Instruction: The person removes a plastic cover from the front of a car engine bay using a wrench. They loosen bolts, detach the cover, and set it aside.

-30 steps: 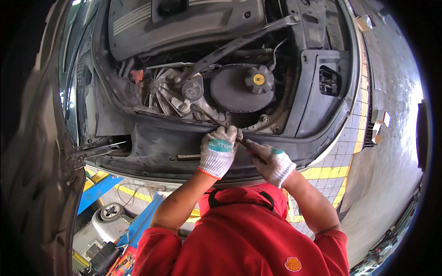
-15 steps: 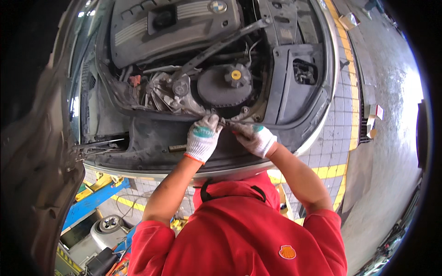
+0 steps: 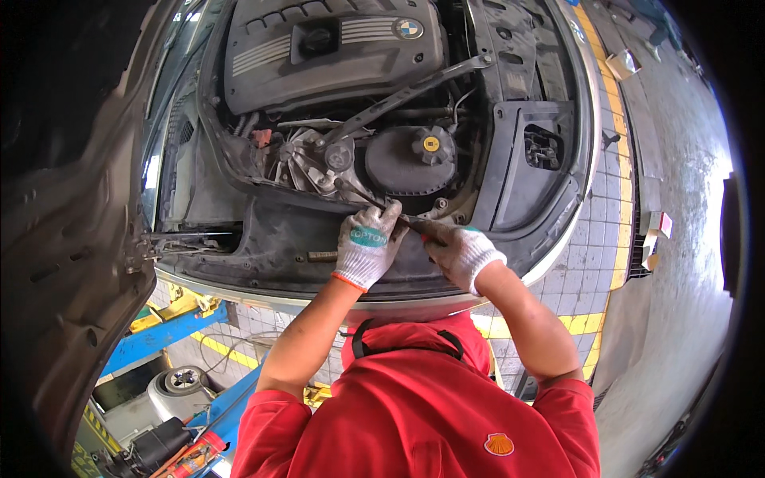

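Shirt [image 3: 398,406], red w/ small yellow-orange patch [image 3: 499,444], fills the lower mid of my view; bare forearms [image 3: 307,338] run up from it to the gloves. My L hand [image 3: 368,243], in a whitish knit glove w/ green print & orange cuff edge, has its fingers bent in at the inner edge of the black trim panel [image 3: 295,231]; can't tell if it's actually gripping anything. My R hand [image 3: 464,253], similar glove, is clenched round a dark slim tool [image 3: 416,226], its far end right by my L fingertips. That tool sits at the panel's inner edge, betw. the two hands. Just past L hand, a brownish rod [image 3: 358,191] slants up-left; can't tell if it's one pc w/ the tool. Small tan strip [image 3: 322,256] lies on the panel, L of L hand. Beyond: ribbed metal housing [image 3: 299,167] on the left, round black reservoir [image 3: 405,171] w/ yellow-centred cap [image 3: 431,145] on the right. Diagonal brace [image 3: 406,95] crosses behind them; engine cover [image 3: 335,80], dark grey w/ light stripes, past that. Off R, outside the car, tiled floor [image 3: 599,209] w/ yellow line [image 3: 618,187] & open box [image 3: 624,64]. Lower L: blue beam [image 3: 163,340] & wheel [image 3: 185,378].
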Demonstrator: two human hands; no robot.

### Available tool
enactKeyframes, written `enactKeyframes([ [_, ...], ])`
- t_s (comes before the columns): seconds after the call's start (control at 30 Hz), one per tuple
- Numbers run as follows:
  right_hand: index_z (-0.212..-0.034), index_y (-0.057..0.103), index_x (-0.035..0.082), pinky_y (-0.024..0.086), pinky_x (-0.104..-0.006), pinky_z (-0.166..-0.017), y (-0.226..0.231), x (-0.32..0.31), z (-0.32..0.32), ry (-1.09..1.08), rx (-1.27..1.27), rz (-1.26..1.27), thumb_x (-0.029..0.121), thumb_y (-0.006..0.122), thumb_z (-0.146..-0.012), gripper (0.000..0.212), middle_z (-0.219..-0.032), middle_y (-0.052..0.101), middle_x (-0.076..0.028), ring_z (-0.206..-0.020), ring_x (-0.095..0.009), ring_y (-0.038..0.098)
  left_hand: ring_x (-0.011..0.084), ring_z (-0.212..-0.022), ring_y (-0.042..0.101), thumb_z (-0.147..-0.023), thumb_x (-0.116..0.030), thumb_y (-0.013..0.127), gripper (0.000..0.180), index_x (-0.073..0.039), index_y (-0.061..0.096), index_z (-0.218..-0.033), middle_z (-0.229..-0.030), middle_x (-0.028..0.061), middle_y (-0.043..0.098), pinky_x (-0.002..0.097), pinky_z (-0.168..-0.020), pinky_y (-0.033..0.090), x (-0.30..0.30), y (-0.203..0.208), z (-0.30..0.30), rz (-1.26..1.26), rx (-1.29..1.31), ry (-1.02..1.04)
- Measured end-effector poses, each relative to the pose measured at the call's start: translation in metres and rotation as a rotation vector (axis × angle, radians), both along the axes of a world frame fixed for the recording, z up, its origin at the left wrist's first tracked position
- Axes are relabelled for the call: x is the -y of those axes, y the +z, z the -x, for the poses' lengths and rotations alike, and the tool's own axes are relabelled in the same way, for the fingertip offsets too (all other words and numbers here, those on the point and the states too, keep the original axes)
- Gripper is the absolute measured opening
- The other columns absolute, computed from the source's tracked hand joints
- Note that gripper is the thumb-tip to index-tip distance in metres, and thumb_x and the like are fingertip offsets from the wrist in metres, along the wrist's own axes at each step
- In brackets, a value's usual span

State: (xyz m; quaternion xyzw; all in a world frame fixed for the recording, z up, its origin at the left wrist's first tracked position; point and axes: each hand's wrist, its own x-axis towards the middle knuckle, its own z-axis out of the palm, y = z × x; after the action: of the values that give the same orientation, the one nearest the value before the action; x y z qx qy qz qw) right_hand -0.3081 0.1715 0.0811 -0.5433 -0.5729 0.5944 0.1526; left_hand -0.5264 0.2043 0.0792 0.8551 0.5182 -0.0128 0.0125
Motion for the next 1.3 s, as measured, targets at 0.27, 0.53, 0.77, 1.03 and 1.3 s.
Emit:
enactKeyframes([
  [0.27,-0.147,0.062,0.017,0.054,-0.0369,-0.063,0.012,-0.041,-0.022,0.151,0.073,-0.217,0.019,0.056,-0.104,0.043,-0.084,0.066,-0.011,-0.063,-0.019,0.061,0.0318,-0.119,0.063,-0.081,-0.037,0.085,0.055,-0.013,0.066,-0.126,-0.116,0.0098,0.068,0.0494,-0.105,0.048,-0.029,0.003,-0.011,-0.066,0.223,-0.088],
  [0.53,-0.152,0.058,0.019,0.054,-0.0363,-0.064,0.023,-0.057,-0.029,0.111,-0.021,0.240,0.017,0.057,-0.102,0.050,-0.090,0.071,-0.012,-0.063,-0.019,0.063,0.0323,-0.103,0.067,-0.080,-0.036,0.084,0.044,-0.009,0.069,-0.111,-0.102,0.0130,0.069,0.0463,-0.103,0.051,-0.049,-0.011,-0.009,0.161,0.167,-0.133],
  [0.77,-0.152,0.058,0.017,0.058,-0.0376,-0.079,0.026,-0.086,-0.025,0.243,0.080,0.106,0.016,0.057,-0.105,0.046,-0.102,0.073,-0.014,-0.085,-0.026,0.071,0.0334,-0.102,0.067,-0.083,-0.036,0.083,0.036,-0.009,0.067,-0.099,-0.100,0.0142,0.069,0.0461,-0.100,0.052,-0.066,-0.013,-0.012,0.229,0.108,-0.068],
  [1.03,-0.144,0.063,0.022,0.058,-0.0452,-0.083,-0.013,-0.118,-0.032,0.422,0.294,-0.182,0.027,0.054,-0.106,0.039,-0.109,0.076,-0.017,-0.096,-0.040,0.072,0.0319,-0.094,0.069,-0.090,-0.042,0.075,0.035,-0.008,0.068,-0.093,-0.091,0.0126,0.070,0.0451,-0.091,0.053,-0.086,-0.034,-0.014,0.225,0.076,0.014],
  [1.3,-0.149,0.059,0.025,0.059,-0.0425,-0.084,-0.049,-0.132,-0.048,0.548,0.289,-0.357,0.031,0.057,-0.105,0.044,-0.110,0.076,-0.016,-0.097,-0.037,0.073,0.0293,-0.095,0.068,-0.092,-0.047,0.072,0.036,-0.010,0.069,-0.090,-0.090,0.0087,0.070,0.0440,-0.088,0.052,-0.090,-0.051,-0.019,0.220,0.024,0.041],
])
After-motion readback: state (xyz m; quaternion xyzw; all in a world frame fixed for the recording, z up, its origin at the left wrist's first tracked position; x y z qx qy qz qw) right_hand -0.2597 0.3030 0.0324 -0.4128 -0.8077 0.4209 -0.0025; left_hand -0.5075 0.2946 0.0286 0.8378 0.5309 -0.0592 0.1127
